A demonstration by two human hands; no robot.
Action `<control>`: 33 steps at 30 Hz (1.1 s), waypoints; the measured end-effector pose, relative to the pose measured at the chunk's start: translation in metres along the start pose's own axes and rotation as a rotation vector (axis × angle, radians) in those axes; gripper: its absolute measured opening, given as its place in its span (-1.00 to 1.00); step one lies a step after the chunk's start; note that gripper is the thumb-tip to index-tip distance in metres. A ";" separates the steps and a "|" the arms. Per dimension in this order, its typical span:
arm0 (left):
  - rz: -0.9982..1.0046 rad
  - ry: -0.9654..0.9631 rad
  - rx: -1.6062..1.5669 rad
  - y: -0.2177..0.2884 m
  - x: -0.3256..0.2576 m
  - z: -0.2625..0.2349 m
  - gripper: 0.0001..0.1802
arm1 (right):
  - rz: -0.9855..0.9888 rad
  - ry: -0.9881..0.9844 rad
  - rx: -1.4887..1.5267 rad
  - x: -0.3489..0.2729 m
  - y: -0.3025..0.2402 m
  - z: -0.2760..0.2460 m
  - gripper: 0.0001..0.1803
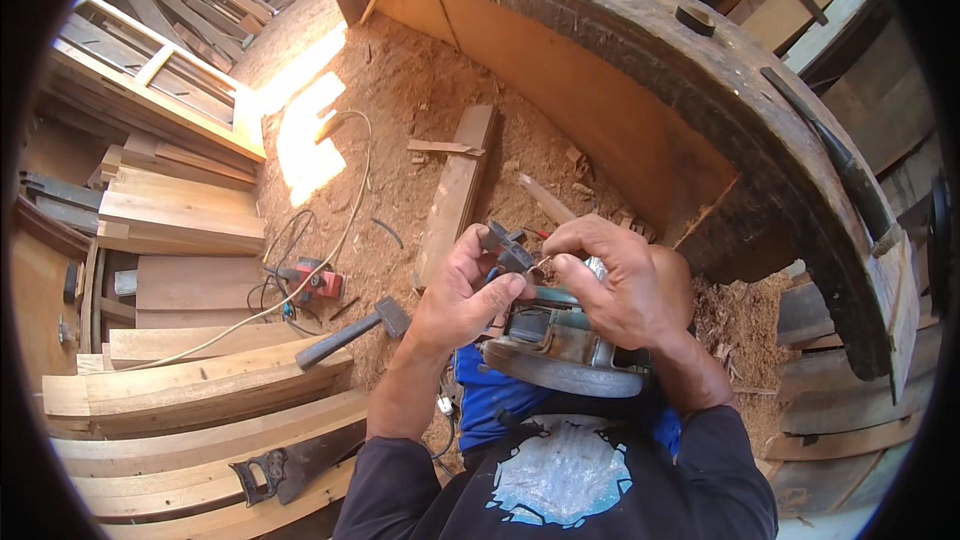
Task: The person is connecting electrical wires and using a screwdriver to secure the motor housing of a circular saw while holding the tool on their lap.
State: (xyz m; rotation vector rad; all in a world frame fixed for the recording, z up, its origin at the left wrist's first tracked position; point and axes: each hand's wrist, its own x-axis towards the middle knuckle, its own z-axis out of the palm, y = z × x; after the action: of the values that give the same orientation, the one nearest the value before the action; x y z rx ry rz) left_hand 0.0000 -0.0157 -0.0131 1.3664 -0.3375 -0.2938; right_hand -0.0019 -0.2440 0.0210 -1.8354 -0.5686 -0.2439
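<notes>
My left hand (455,295) grips a small dark switch-like block (512,248) between thumb and fingers, and a bit of blue wire shows by it. Close beside it, my right hand (630,285) is pinched on what looks like a thin wire end (541,262) coming from the block. Below both hands a power tool with a rounded grey metal base (565,370) rests on my lap, over blue cloth. Its body is partly hidden by my hands, so its exact kind cannot be told.
A hammer (355,333) and a handsaw (300,465) lie on stacked planks (200,380) at left. Behind them sits a red power tool (312,280) with a cord. A long curved-edged wooden bench (640,0) spans the far right. Sawdust and a board (460,185) cover the floor ahead.
</notes>
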 end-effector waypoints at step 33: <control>0.301 0.366 -0.255 -0.057 -0.032 -0.035 -0.51 | -0.353 -0.103 -0.329 -0.080 0.031 -0.019 -0.46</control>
State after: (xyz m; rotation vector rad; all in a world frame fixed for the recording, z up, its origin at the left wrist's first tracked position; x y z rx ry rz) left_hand -0.0162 0.0182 -0.0769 1.0735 -0.1871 0.1598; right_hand -0.0530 -0.2900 -0.0334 -2.0635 -0.9728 -0.5060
